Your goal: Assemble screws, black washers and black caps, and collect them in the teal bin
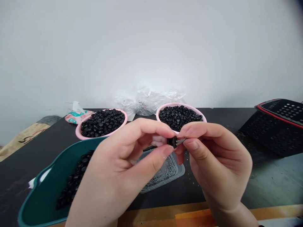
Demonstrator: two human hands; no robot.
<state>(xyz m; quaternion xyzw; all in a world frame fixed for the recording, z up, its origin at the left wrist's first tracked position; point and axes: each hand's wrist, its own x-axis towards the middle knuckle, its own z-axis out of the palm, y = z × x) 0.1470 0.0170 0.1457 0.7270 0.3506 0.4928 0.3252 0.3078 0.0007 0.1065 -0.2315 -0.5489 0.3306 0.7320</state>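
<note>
Between thumb and forefinger, my left hand [125, 160] pinches a small black plastic cap [171, 142]. A silver screw [181, 141] points to the right out of the cap, and my right hand [217, 157] is closed on its far end. How deep the screw sits in the cap is hidden. Below both hands lies a clear plastic tray [163, 179] with many loose screws. Left of my left hand stands a teal basin [44, 189] holding many black pieces, partly covered by my forearm.
Two pink bowls, the left [79, 134] and the right [204, 118], hold black parts. Clear plastic bags [151, 101] lie between them against the wall. A tissue pack [77, 116] sits at far left, a black basket [272, 129] with red trim at right.
</note>
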